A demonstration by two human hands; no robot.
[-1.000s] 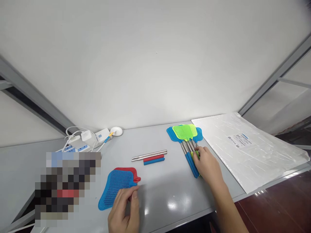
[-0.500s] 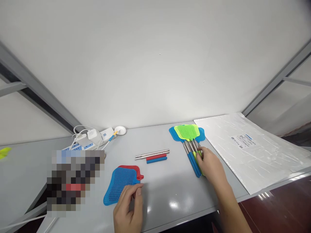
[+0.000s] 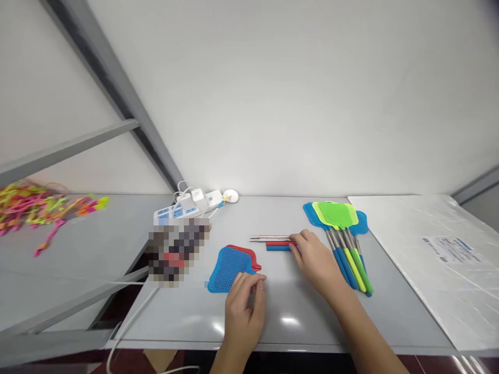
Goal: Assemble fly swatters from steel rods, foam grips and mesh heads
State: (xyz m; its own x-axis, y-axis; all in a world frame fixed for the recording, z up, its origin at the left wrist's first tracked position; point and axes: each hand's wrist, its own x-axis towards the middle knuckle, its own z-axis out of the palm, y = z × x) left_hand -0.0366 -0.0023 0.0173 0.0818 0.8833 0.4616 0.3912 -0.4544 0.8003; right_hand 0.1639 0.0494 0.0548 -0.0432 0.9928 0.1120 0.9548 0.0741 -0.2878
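My left hand (image 3: 245,307) rests on the grey table (image 3: 280,306), its fingers curled and pinching the neck end of a blue swatter head (image 3: 230,268) that lies on a red swatter head (image 3: 246,254). My right hand (image 3: 315,258) reaches to the loose handles (image 3: 273,242): metal rods with a red and a blue grip. Its fingertips touch the grips' right end. To its right lies a stack of finished fly swatters (image 3: 343,234) with blue and green heads.
A white power strip with plugs and cables (image 3: 191,203) sits at the back by the wall. A large clear plastic sheet with a label (image 3: 436,244) covers the table's right end. Colourful plastic pieces (image 3: 35,208) are piled on the left table. A blurred patch (image 3: 175,249) hides something.
My right hand left the stack of finished swatters and moved left to the loose handles. The camera turned left, so the colourful pile came into view. My left hand stayed on the blue head.
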